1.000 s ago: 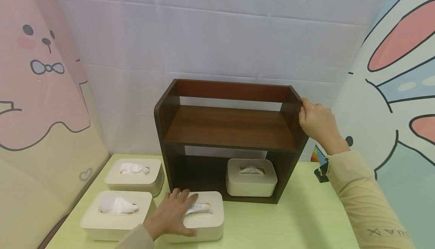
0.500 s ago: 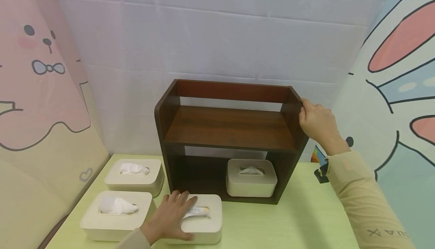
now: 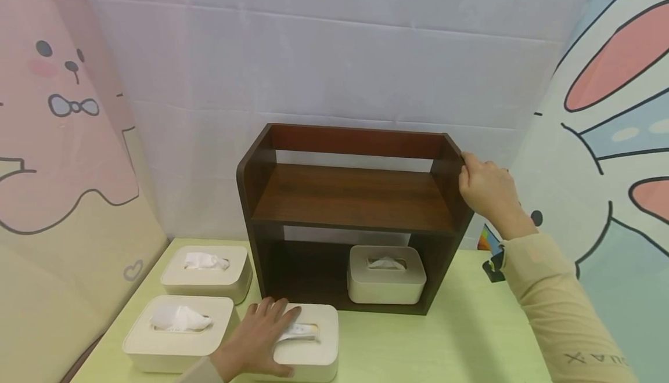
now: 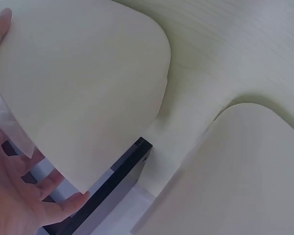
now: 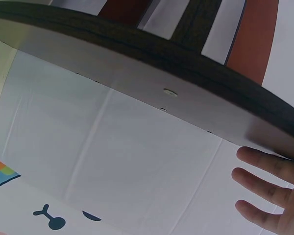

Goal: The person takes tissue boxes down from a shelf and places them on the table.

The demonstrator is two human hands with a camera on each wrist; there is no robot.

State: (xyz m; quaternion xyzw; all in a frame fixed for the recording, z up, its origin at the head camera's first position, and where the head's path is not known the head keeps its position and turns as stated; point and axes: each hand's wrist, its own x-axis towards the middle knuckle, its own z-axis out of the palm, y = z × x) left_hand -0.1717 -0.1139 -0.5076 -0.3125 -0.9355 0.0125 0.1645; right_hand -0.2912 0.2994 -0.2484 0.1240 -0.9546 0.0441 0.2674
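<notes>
My left hand (image 3: 258, 339) spans the top of a cream tissue box (image 3: 313, 351) in front of the shelf, thumb on its near side and fingers toward the far edge. White tissue shows in the box's slot. In the left wrist view the fingers spread beside the box (image 4: 98, 73). My right hand (image 3: 488, 188) holds the right side panel of a dark brown two-tier shelf (image 3: 355, 194). The right wrist view has several fingers (image 5: 262, 186) extended along the panel's outer side; the thumb is hidden there. Another tissue box (image 3: 387, 275) sits at the right on the lower tier.
Two more tissue boxes stand left of the shelf, one behind (image 3: 206, 273) and one nearer (image 3: 180, 333), beside my left hand. The light green table (image 3: 470, 336) extends to the right. A white cloth wall (image 3: 334, 64) hangs behind.
My left hand and its tissue box have shifted slightly toward me and to the left, opening a small gap from the shelf's front. My right hand stays on the side panel.
</notes>
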